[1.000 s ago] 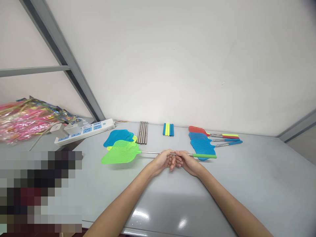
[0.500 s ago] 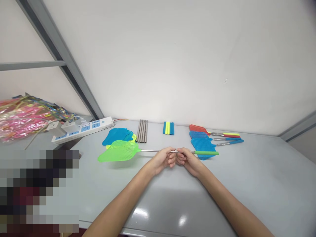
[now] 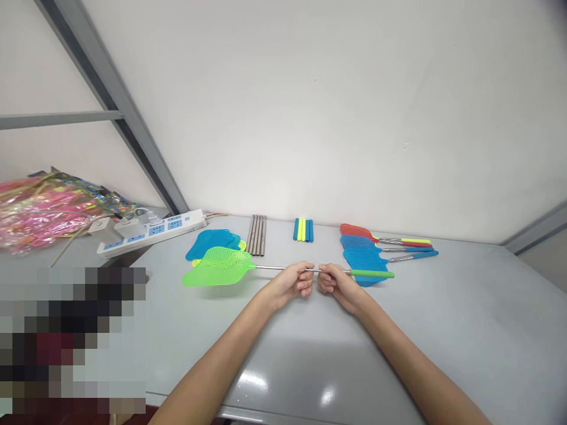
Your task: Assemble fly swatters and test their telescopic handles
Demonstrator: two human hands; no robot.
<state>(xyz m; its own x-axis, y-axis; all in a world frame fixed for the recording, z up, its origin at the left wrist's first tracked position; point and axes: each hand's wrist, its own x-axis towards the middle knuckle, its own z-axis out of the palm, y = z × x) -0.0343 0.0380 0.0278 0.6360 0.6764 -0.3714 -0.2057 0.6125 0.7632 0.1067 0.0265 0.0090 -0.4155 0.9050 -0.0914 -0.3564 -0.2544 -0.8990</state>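
I hold a green fly swatter (image 3: 220, 267) level above the grey table (image 3: 465, 330), its mesh head to the left and its green grip to the right. My left hand (image 3: 290, 283) is closed round the metal rod near its middle. My right hand (image 3: 339, 285) is closed on the same rod just to the right, next to the green grip. A small gap separates the two hands.
At the back of the table lie loose blue and yellow swatter heads (image 3: 212, 242), several metal rods (image 3: 257, 234), coloured handle sleeves (image 3: 303, 229) and finished swatters (image 3: 376, 248). A white power strip (image 3: 150, 231) and pink packaging (image 3: 39, 206) sit at the left.
My hands, touching a second ago, have drawn slightly apart along the rod. The swatter has risen a little.
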